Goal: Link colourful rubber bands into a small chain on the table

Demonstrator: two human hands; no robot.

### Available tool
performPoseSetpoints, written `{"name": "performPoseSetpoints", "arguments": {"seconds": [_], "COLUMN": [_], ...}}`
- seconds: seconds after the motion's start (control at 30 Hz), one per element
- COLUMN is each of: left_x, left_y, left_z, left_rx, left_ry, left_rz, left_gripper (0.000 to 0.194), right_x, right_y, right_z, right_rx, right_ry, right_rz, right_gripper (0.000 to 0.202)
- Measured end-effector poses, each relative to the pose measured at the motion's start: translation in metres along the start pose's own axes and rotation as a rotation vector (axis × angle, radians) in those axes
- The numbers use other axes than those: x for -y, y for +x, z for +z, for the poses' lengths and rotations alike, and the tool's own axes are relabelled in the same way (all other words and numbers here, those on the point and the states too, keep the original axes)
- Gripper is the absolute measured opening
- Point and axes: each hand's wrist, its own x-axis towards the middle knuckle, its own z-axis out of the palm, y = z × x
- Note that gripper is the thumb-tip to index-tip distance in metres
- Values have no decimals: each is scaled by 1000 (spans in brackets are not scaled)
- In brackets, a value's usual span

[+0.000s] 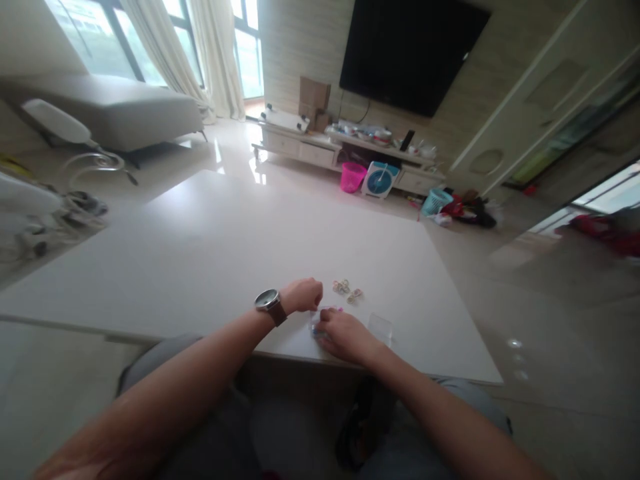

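Note:
My left hand (303, 294), with a watch (267, 301) on its wrist, is curled into a loose fist at the near edge of the white table (200, 253). Just to its right, my right hand (345, 333) rests fingers-down on a small clear container with colourful bits (320, 319), mostly hidden under both hands. Whether either hand grips something I cannot tell. A few small hair clips or trinkets (347, 291) lie on the table just beyond the hands. A clear plastic lid (380, 327) lies right of my right hand.
The table's far half is bare. Beyond it stand a low TV cabinet (320, 150) under a wall-mounted TV (410, 50), a pink basket (353, 177), a blue fan (380, 179) and a teal basket (435, 200). A grey sofa (115, 110) is at far left.

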Motion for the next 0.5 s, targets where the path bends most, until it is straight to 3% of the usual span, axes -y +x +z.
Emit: {"name": "performPoseSetpoints", "arguments": {"seconds": [0.1,0.23,0.4,0.5], "left_x": [5,6,-20,-38], "left_y": [2,8,-5,-20], "left_z": [8,18,15,5], "left_rx": [-36,-131,-162,-99], "left_ry": [20,35,55,48], "left_rz": [-14,-2,51,88], "left_gripper": [10,18,34,25], "right_x": [0,-7,-22,-32], "right_y": [-4,-16,-52,-76], "right_z": [3,9,-2,-23], "right_rx": [-31,-107,-88,-57], "right_ry": [-48,-67,-104,-105], "right_rz": [48,50,225,361], "right_gripper": [21,38,37,26]}}
